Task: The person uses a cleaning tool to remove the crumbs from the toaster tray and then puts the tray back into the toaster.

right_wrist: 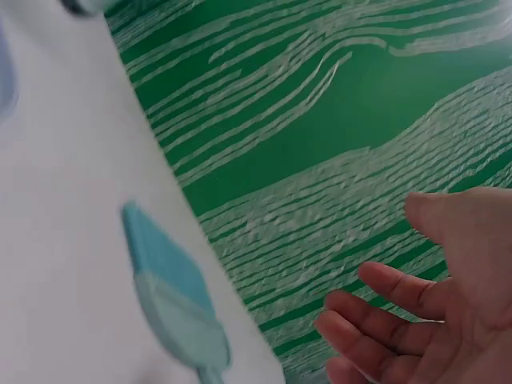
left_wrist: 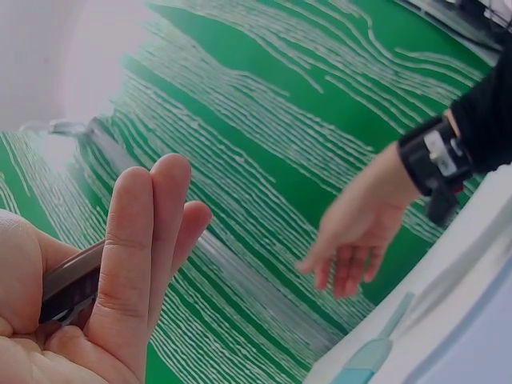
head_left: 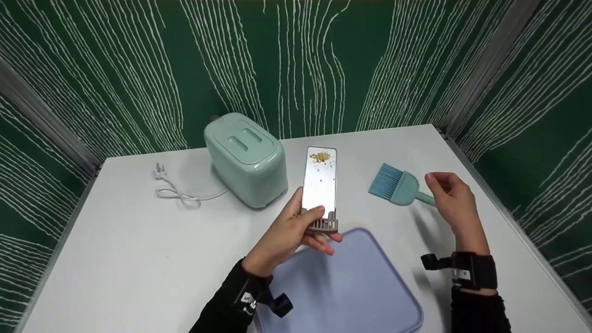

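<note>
Green walls (head_left: 365, 51): streaked with wavy white lines, they rise behind and on both sides of a white bench (head_left: 115, 259).

Left hand (head_left: 289, 229): clamped on the near, slotted end of a narrow shiny tray (head_left: 319, 185), thumb across the top and fingers underneath; the left wrist view shows a dark edge between palm and fingers.

Right hand (head_left: 451, 199): empty and raised over the right side of the bench, fingers loosely bent, well apart from its partner.

Narrow shiny tray: held above the bench, it reaches forward from the left hand toward the back wall, well to the left of the right hand.

Yellow crumbs (head_left: 320, 157): gathered at the far end of the narrow shiny tray, with specks scattered down toward the thumb.

Brush (head_left: 403, 188): blue bristles, mint-green handle, lying on the bench near the right hand; the right wrist view shows the fingers clear of it.

Lavender tray (head_left: 356, 286): round-cornered, flat on the bench in front of the person, partly below the left hand.

Mint-green toaster (head_left: 247, 162): upright to the left of the narrow shiny tray, two oblong recesses in its top.

White cord (head_left: 185, 196): bundled on the bench left of the toaster, ending in a plug (head_left: 159, 172), prongs pointing away.
</note>
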Motion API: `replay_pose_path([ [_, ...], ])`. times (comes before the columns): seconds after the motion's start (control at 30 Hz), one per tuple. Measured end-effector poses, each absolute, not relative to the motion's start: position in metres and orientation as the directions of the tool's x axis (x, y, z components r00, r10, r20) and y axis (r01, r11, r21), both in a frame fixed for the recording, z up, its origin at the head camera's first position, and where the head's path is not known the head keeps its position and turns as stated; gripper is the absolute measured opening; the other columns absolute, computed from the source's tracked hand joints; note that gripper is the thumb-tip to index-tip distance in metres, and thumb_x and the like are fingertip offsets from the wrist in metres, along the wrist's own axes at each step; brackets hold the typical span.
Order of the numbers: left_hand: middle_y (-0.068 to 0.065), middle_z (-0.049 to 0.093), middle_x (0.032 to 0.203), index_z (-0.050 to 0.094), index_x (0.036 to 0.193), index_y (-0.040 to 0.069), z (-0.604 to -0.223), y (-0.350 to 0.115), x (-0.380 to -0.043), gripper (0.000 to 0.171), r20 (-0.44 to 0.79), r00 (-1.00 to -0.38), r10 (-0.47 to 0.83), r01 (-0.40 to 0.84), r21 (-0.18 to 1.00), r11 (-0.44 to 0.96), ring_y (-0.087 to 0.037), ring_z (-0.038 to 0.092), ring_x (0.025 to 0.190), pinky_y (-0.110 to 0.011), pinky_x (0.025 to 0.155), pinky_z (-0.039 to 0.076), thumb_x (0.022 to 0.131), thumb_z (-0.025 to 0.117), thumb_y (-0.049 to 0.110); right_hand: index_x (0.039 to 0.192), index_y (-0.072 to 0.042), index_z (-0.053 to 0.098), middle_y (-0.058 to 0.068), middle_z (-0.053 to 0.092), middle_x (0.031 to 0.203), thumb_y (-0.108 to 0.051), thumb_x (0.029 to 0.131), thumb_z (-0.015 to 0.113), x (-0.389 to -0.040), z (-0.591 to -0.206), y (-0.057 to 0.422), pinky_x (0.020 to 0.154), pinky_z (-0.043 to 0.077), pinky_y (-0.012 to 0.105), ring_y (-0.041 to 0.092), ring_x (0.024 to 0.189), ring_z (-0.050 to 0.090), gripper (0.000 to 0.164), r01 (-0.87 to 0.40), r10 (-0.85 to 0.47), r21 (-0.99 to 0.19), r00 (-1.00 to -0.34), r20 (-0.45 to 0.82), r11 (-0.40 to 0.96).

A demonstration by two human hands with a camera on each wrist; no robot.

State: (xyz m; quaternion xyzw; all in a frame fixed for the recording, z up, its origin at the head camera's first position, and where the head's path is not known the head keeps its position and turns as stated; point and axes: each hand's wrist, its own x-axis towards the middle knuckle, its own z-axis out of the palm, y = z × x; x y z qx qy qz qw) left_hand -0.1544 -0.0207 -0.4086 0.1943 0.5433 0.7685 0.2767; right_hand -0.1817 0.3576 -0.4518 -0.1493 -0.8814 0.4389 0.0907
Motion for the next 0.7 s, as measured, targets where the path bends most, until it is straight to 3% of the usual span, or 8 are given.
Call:
replay_pose_path([
  [0.23, -0.015, 0.081, 0.090, 0.024, 0.167, 0.023, -0.408, -0.021, -0.153, 0.056, -0.015, -0.765, 0.644, -0.231, 0.939, -0.253, -0.019, 0.079, 0.066, -0.034, 0.063, 0.068, 0.115, 0.044, 0.013, 0.154, 0.006, 0.048, 0.036, 0.051, 0.153, -0.053, 0.110, 0.051, -0.185, -0.478, 0.382, 0.112, 0.047, 0.065, 0.054, 0.144, 0.047, 0.073, 0.240, 0.346, -0.731, -0.938, -0.005, 0.639],
  [0.33, -0.014, 0.081, 0.089, 0.025, 0.166, 0.022, -0.409, -0.022, -0.153, 0.056, -0.019, -0.764, 0.645, -0.235, 0.939, -0.250, -0.019, 0.079, 0.065, -0.033, 0.062, 0.068, 0.115, 0.045, 0.012, 0.153, 0.009, 0.048, 0.041, 0.047, 0.152, -0.051, 0.109, 0.056, -0.185, -0.488, 0.387, 0.114, 0.044, 0.072, 0.059, 0.143, 0.044, 0.075, 0.242, 0.329, -0.691, -0.944, -0.006, 0.681],
  [0.53, -0.012, 0.081, 0.087, 0.025, 0.167, 0.023, -0.408, -0.022, -0.154, 0.057, -0.024, -0.755, 0.655, -0.246, 0.937, -0.248, -0.018, 0.078, 0.065, -0.031, 0.061, 0.068, 0.115, 0.044, 0.012, 0.152, 0.012, 0.047, 0.045, 0.047, 0.149, -0.048, 0.105, 0.065, -0.185, -0.506, 0.392, 0.107, 0.048, 0.073, 0.062, 0.135, 0.048, 0.079, 0.279, 0.330, -0.649, -0.943, -0.046, 0.708],
  [0.7, -0.011, 0.081, 0.086, 0.025, 0.167, 0.022, -0.408, -0.023, -0.153, 0.057, -0.018, -0.753, 0.658, -0.243, 0.937, -0.252, -0.018, 0.078, 0.065, -0.031, 0.061, 0.067, 0.115, 0.044, 0.012, 0.146, 0.015, 0.054, 0.043, 0.058, 0.137, -0.031, 0.101, 0.072, -0.185, -0.518, 0.394, 0.097, 0.053, 0.069, 0.057, 0.121, 0.059, 0.066, 0.263, 0.327, -0.635, -0.945, -0.018, 0.726],
])
